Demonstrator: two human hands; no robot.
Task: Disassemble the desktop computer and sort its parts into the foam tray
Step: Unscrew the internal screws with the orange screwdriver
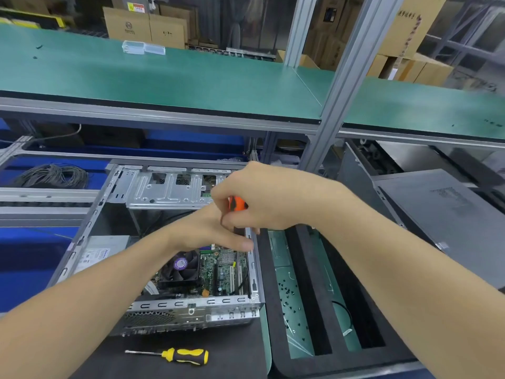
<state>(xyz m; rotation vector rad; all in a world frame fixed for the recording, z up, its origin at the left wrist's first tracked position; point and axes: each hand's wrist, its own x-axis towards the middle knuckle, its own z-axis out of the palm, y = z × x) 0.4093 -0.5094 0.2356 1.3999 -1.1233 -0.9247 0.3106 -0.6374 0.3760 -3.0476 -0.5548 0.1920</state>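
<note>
The open desktop computer case (128, 187) lies on its side before me, with the motherboard (224, 272), a CPU fan (181, 266) and the power supply (95, 253) showing inside. My right hand (262, 195) grips an orange-handled screwdriver (237, 203) upright over the case's right edge. My left hand (213, 231) reaches under it, fingers stretched toward the right wall of the case near the screwdriver shaft. The black foam tray (308, 283) stands to the right of the case, with several small black screws (289, 294) in its left slot and a thin cable (345, 315) in another.
A yellow-and-black screwdriver (180, 355) lies on the mat in front of the case. The removed grey side panel (442, 217) rests at the right. A coil of black wire (52, 176) sits at the left. A green shelf (164, 77) runs overhead, held by an aluminium post (338, 86).
</note>
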